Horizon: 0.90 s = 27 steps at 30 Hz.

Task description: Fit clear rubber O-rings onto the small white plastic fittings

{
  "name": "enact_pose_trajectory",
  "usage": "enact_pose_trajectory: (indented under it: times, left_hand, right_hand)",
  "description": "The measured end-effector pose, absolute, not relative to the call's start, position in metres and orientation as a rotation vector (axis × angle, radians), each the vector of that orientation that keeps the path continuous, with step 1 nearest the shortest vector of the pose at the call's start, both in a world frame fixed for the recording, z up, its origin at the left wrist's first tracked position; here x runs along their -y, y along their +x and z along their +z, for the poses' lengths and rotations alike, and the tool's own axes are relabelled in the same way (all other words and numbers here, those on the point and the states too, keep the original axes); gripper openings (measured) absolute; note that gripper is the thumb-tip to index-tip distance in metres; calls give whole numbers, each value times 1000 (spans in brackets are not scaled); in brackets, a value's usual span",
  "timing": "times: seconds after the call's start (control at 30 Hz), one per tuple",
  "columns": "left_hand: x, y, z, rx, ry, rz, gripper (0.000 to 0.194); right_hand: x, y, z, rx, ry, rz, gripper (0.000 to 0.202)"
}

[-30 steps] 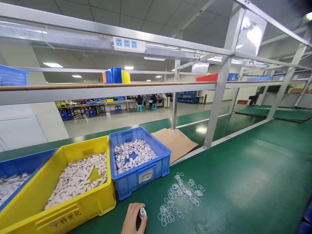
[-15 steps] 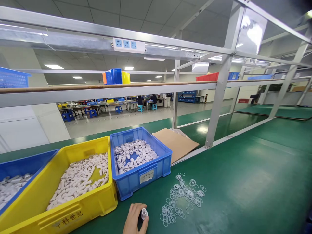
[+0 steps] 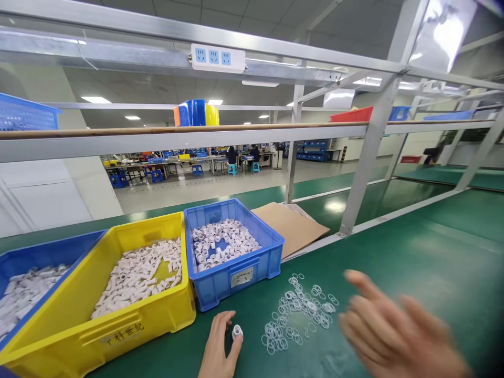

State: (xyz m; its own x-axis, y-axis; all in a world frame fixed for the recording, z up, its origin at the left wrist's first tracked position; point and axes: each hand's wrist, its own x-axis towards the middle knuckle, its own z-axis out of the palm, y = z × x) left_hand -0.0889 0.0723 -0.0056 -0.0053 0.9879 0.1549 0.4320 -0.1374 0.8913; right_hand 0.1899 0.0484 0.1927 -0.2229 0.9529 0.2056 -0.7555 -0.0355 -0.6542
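Observation:
My left hand [image 3: 220, 344] is at the bottom of the view, its thumb and fingers curled around a small white plastic pipe fitting [image 3: 237, 332]. The fitting's open round end faces up, and the thumb touches its near side; the far fingers' contact is partly hidden. To the right, my right hand [image 3: 397, 331] hangs over the green table, blurred by motion. Its index finger is stretched out and the thumb stands apart, with nothing visible between them. Many thin clear rings [image 3: 297, 310] lie loosely scattered between my two hands.
A blue bin [image 3: 240, 283] of short white fittings stands behind my left hand. Left of it are a yellow bin [image 3: 157, 320] of white elbow pieces and another blue bin [image 3: 84, 247]. Brown cardboard [image 3: 293, 226] lies by a metal upright [image 3: 364, 157]. A shelf [image 3: 252, 136] crosses above.
My right hand has come into view from the lower right. My left hand stays by the fitting, its fingers slightly looser. The camera view has shifted a little.

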Motion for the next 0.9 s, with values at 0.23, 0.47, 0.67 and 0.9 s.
enact_pose_trajectory:
  times: [0.23, 0.47, 0.67, 0.9]
  left_hand:
    - [-75, -84, -9, -1532, 1617, 1192, 56]
    - [-73, -84, -5, -1540, 1651, 1175, 56]
    - [-73, -84, -2, -1519, 1613, 1175, 54]
    - [-72, -82, -1, -1532, 1612, 1183, 54]
  right_hand:
    - [-68, 159, 174, 706, -143, 1865, 39]
    - [-68, 159, 173, 768, -141, 1858, 40]
    - [-67, 156, 174, 805, -169, 1839, 42]
    - [-61, 154, 175, 791, -230, 1844, 47]
